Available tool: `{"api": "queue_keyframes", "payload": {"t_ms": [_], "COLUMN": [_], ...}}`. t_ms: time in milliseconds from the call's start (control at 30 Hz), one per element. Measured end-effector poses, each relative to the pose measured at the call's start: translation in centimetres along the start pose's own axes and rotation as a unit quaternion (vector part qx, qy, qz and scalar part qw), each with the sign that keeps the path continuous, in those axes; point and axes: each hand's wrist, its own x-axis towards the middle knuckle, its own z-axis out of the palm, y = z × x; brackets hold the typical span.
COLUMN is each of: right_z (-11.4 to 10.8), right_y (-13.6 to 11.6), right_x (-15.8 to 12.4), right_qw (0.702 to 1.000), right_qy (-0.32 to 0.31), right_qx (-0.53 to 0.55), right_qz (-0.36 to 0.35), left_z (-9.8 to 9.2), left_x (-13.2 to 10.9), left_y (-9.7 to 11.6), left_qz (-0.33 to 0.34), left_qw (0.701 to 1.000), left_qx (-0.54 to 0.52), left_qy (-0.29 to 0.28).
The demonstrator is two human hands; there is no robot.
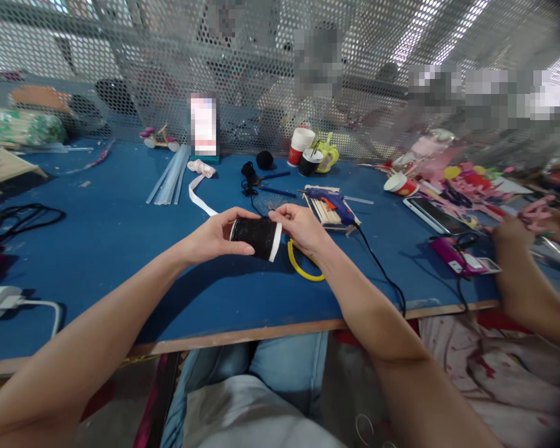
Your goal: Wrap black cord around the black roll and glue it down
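Observation:
A paper cup (pixel 256 238) wrapped in black yarn lies on its side in the air above the blue table, its white rim turned to the right. Around its left end curl the fingers and thumb of my left hand (pixel 214 238). My right hand (pixel 298 225) is at the rim end, thumb and forefinger pinched together at the cup's upper edge, where a dark strand of yarn appears to run. Behind the cup, black yarn (pixel 248 173) trails across blue-handled scissors (pixel 275 190). Under my right wrist sits a yellow ring-shaped handle (pixel 303 271).
A blue glue gun (pixel 333 204) rests on a stick frame, its cord running to the table's front edge. Glue sticks (pixel 170 177), white ribbon (pixel 200 194), a black ball (pixel 264 160) and stacked cups (pixel 301 146) stand farther back. At right, another person's hands (pixel 513 231) work beside a phone (pixel 436 216).

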Motion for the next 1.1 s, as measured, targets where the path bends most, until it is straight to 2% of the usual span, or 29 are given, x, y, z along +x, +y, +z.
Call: {"api": "queue_keyframes", "payload": {"t_ms": [100,233,333,433,500,667,833,900,1000,1033,1100], "right_z": [-0.2,-0.5,-0.4,-0.1,0.1,0.3,0.5,0.3,-0.2,-0.3,-0.4], "right_y": [-0.3,-1.2,-1.7,-1.6,-1.5,-2.0,-2.6,-2.4,-1.8,-1.6,-1.3], "right_x": [0.0,-0.4,-0.8,-1.1,-1.2,-1.7,-2.2,-1.9,-1.3,-1.1,-1.0], "right_qw": [0.999,0.995,0.999,0.996,0.995,0.995,0.987,0.99,0.996,0.997,0.998], "right_qy": [0.034,0.075,0.006,-0.082,-0.095,-0.078,-0.095,-0.07,0.006,0.013,-0.013], "right_qx": [-0.042,-0.066,-0.031,0.02,0.038,-0.017,-0.088,-0.079,-0.05,-0.048,-0.049], "right_qz": [0.0,-0.021,-0.021,-0.017,-0.019,-0.055,-0.091,-0.09,-0.079,-0.067,-0.036], "left_z": [-0.1,-0.4,-0.6,-0.6,-0.7,-0.7,-0.9,-1.0,-1.0,-0.9,-0.8], "left_x": [0.1,0.5,0.6,0.7,0.6,0.5,0.4,0.4,0.4,0.4,0.4], "left_y": [0.0,-0.2,-0.6,-0.9,-1.1,-1.0,-0.8,-0.8,-0.9,-1.0,-1.1], "left_qz": [0.015,0.044,0.051,0.054,0.057,0.04,-0.003,0.01,0.043,0.051,0.063], "left_qw": [1.0,0.996,0.993,0.992,0.99,0.994,0.997,0.995,0.988,0.987,0.987], "left_qx": [0.007,0.017,0.031,0.065,0.095,0.071,0.05,0.084,0.14,0.147,0.148], "left_qy": [0.021,0.077,0.099,0.096,0.092,0.066,0.052,0.057,0.049,0.041,0.025]}}
